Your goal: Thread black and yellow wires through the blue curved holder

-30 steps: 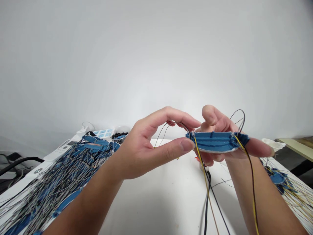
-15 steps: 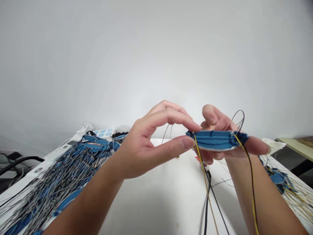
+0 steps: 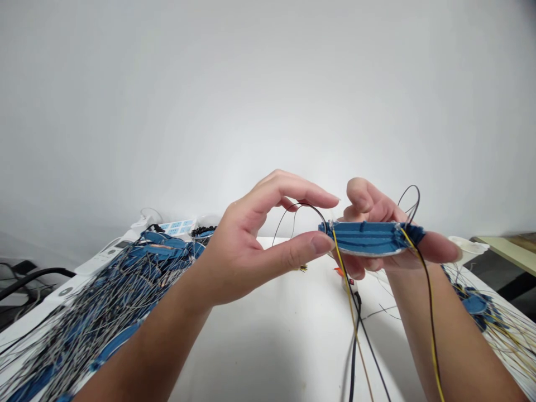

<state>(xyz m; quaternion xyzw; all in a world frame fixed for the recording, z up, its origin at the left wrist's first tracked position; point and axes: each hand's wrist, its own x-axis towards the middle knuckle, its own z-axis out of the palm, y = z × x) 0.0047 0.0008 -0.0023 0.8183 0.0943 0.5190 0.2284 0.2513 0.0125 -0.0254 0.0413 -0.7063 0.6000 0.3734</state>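
A curved blue part (image 3: 366, 238) with a pale lower edge lies level across the fingers of my right hand (image 3: 377, 215), which supports it from behind and below. Thin black and yellow wires (image 3: 430, 312) hang from both its ends, and dark wire loops rise above them. At the part's left end is my left hand (image 3: 268, 240): its thumb tip touches or nearly touches that end, while the forefinger is raised above it, leaving a gap. A black wire loop passes between that thumb and forefinger.
On the left lies a large heap of blue parts with grey wires (image 3: 113, 290), beside a white power strip (image 3: 100, 254). More blue parts (image 3: 477, 304) with yellow wires are at the right. A black cable (image 3: 354, 346) crosses the white table (image 3: 251, 346).
My left forefinger has lifted off the left end of the blue part, opening from the thumb. The black wire loop there now stands up in view. My right hand has hardly moved.
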